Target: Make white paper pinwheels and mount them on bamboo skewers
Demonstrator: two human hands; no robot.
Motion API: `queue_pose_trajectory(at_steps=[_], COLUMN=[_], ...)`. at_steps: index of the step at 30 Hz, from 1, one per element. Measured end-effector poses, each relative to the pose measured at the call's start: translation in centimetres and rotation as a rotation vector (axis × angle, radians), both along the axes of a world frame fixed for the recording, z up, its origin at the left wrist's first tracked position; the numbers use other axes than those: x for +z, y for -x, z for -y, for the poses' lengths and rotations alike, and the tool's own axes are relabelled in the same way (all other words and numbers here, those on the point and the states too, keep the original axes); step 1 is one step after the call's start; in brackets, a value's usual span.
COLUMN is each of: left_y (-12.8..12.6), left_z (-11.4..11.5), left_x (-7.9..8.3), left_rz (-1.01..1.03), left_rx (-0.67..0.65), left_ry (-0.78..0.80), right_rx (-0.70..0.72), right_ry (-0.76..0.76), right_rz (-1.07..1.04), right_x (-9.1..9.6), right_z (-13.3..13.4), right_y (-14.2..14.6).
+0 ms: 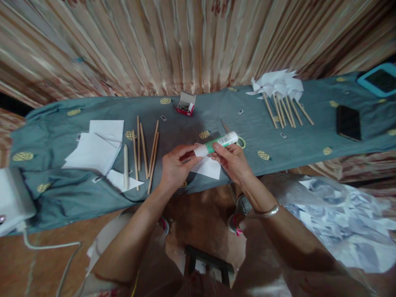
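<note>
The left hand's [176,167] grip pinches the glue stick's [220,142] white cap, and the right hand's [232,161] grip pinches its barrel, just above a paper square [208,168]. Finished pinwheels [278,84] lie far right on the desk [309,136]; loose wooden sticks [145,152] and stacked paper [95,150] sit unused at left.

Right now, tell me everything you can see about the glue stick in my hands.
The glue stick is a short, plastic-looking tube, white with a green band and small print on its label. It is held nearly level, its right end slightly higher, above the grey-green tablecloth and a white paper square. The right hand grips its middle from below, and the left hand pinches its white left end. Whether the cap is on cannot be told.
</note>
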State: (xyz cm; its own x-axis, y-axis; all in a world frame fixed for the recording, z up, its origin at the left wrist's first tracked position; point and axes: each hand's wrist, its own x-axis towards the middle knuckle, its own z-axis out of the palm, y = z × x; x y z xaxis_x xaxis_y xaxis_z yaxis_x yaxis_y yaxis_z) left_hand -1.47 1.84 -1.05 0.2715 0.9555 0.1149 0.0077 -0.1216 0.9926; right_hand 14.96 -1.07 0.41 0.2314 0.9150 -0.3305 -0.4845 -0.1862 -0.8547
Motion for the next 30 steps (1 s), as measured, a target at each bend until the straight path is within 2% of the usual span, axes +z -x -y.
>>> queue_pose_trajectory(at_steps=[7, 11, 15, 18, 24, 27, 30], left_y=[0.1, 0.4, 1.7, 3.1, 5.1, 5.2, 4.5], left_z=[0.0, -0.2, -1.1, -2.0, -3.1, -3.1, -2.0], left_x=[-0.2, -0.4, -0.2, 0.1, -0.2, -0.1, 0.4], left_rz=[-0.046, -0.071, -0.22, -0.433, -0.797, -0.899, -0.876], left_rx=[-0.015, 0.031, 0.124, 0.21, 0.227, 0.194, 0.125], left_ry=[-0.044, -0.067, -0.082, -0.2, -0.428, -0.524, -0.671], right_rx=[0.04, 0.12, 0.095, 0.091, 0.218, 0.329, 0.389], right_ry=[-0.018, -0.076, -0.168, -0.212, -0.276, -0.366, -0.436], right_rz=[0.091, 0.206, 0.415, 0.613, 1.103, 1.268, 1.349], right_x=[0.0, -0.2, -0.6, -1.1, -1.0, -0.7, -0.8], right_z=[0.0, -0.1, -0.2, 0.1, 2.1, 3.0, 3.7], right_y=[1.0, 1.5, 0.5, -1.2, -3.6, -4.1, -4.5])
